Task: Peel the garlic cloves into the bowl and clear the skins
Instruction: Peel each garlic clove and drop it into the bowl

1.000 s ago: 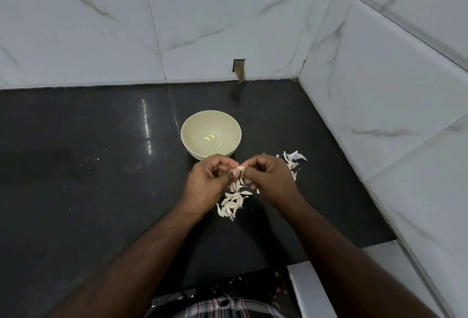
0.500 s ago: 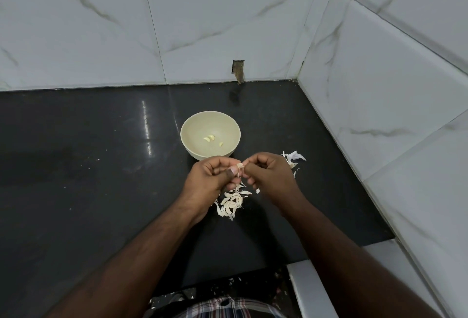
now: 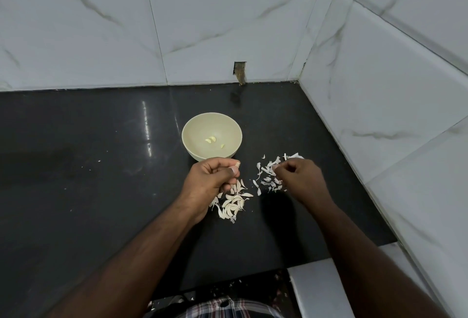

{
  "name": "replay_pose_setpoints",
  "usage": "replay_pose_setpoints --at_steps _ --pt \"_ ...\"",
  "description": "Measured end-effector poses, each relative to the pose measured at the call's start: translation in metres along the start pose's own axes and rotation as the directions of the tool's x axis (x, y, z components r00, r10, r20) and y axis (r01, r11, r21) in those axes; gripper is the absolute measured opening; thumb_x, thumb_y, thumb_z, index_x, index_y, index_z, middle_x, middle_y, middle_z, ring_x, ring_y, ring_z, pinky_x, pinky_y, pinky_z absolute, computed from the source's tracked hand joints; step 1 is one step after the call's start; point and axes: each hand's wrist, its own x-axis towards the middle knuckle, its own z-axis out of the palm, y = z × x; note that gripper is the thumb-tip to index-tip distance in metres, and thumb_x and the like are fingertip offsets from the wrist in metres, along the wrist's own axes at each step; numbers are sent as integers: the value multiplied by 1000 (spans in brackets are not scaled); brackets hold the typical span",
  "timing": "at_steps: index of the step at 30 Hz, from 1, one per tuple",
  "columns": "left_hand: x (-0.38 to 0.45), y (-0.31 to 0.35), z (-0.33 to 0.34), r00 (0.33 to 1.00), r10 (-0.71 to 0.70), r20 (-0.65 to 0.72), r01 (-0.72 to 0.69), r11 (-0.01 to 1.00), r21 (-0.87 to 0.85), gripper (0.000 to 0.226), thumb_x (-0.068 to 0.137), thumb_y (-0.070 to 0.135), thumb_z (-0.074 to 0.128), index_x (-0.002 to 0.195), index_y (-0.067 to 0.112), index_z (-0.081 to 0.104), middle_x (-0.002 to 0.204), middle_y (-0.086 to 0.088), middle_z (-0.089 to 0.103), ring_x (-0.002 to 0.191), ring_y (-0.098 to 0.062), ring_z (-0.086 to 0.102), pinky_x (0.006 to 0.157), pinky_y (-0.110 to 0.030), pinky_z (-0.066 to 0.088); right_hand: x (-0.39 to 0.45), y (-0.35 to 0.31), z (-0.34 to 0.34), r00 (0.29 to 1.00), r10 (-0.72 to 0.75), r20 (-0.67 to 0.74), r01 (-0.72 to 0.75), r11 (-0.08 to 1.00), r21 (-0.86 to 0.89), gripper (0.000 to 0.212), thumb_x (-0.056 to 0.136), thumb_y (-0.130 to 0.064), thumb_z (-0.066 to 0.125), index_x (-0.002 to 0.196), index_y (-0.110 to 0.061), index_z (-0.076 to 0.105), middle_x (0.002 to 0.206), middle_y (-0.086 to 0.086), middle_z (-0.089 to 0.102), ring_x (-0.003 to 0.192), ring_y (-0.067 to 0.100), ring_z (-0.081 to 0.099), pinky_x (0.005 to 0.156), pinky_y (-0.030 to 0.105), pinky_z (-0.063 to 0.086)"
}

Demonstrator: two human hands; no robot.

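Observation:
A pale green bowl [image 3: 192, 127] stands on the black counter with three peeled cloves [image 3: 211, 139] inside. My left hand [image 3: 211, 178] sits just in front of the bowl and pinches a garlic clove [image 3: 237, 165] between thumb and fingers. Below it lies a heap of unpeeled cloves [image 3: 231, 205]. My right hand [image 3: 300, 178] is off to the right, fingers curled, over a scatter of white skins [image 3: 268, 178]; its fingertips seem to pinch a bit of skin, though this is hard to tell.
Marble-tiled walls close the counter [image 3: 88, 165] at the back and right. A white ledge [image 3: 319, 289] sits at the counter's near right corner. A few skin flecks lie on the counter to the left and along the near edge.
My hands were together working on one clove. They have parted: the right hand moved right over the skin pile, while the left hand kept the clove near the bowl.

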Motion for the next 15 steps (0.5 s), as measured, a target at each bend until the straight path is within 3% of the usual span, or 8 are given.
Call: replay_pose_setpoints --at_steps 3,5,10,15 --pt "-1 1 2 1000 -2 -4 2 1000 11 9 92 1 68 98 2 74 79 -11 69 65 -13 58 55 -18 48 1 2 -8 999 -45 15 46 991 -128 6 84 -21 76 85 -27 76 90 -11 75 84 6 68 77 21 50" --pt "0 1 3 1000 -3 -5 3 1000 18 8 91 1 68 96 3 75 78 -11 70 65 -14 59 56 -18 49 -1 -5 -5 993 -96 67 104 986 -129 21 86 -17 74 105 -26 77 107 -14 72 94 4 66 78 10 42" --pt "2 1 6 999 -33 29 32 998 51 9 92 5 68 94 1 75 75 -7 70 61 -11 59 55 -18 48 -16 -36 13 923 -343 172 295 920 257 28 90 -8 72 115 -18 74 103 -14 71 94 -4 66 83 11 45" --pt "0 3 0 988 -86 127 78 994 72 13 95 7 64 94 2 75 75 -6 69 60 -9 58 54 -17 47 -15 -42 18 916 -311 252 152 853 498 20 90 -1 70 108 -7 75 97 3 77 85 3 71 76 16 51"
